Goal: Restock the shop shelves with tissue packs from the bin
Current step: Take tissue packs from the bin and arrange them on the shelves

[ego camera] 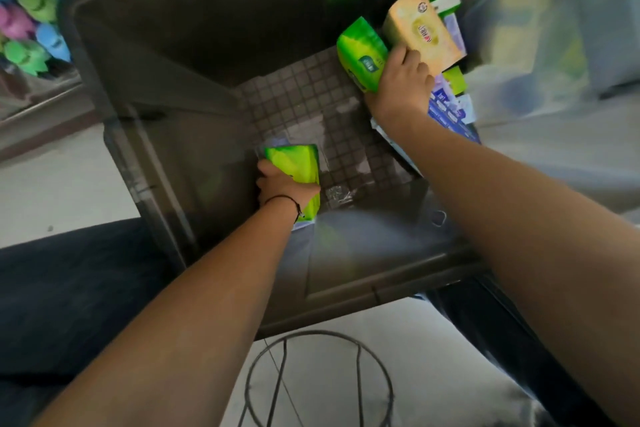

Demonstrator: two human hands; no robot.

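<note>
A deep dark plastic bin with a gridded floor fills the middle of the head view. My left hand reaches down inside it and grips a green tissue pack near the bottom. My right hand is at the bin's far right side, closed over a second green tissue pack and a pale yellow tissue pack. Blue and white packs lie under and beside that hand against the right wall.
Green, blue and pink wrapped goods fill a shelf at the upper left. A round wire stand stands on the light floor just in front of the bin. Dark trousers show at the lower left. Blurred pale goods sit at the upper right.
</note>
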